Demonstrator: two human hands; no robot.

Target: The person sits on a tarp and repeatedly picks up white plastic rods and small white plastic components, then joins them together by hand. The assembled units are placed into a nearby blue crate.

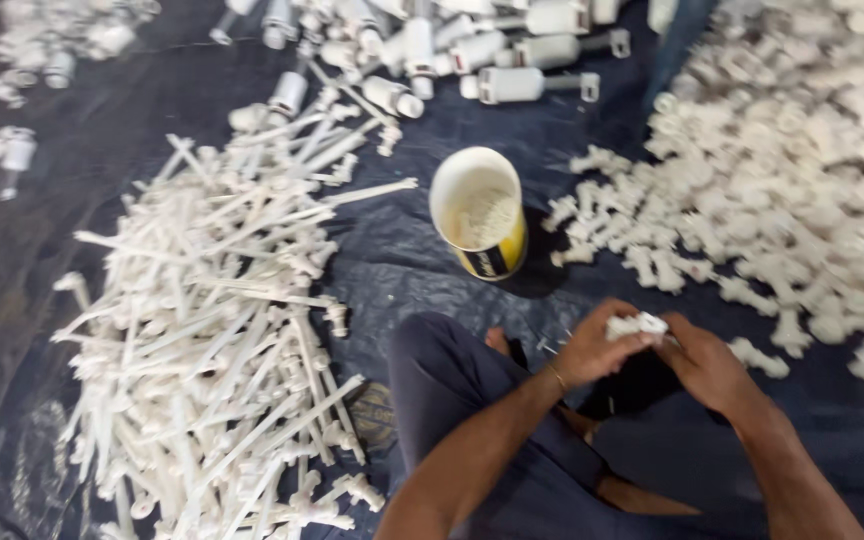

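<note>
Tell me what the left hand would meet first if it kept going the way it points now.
The left hand points right, toward the small white part pinched between both hands; just past that it would likely meet the right hand.

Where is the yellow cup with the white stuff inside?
In the head view, the yellow cup stands on the dark sheet near the middle, between the pile of long white rods and the heap of small white fittings.
</note>
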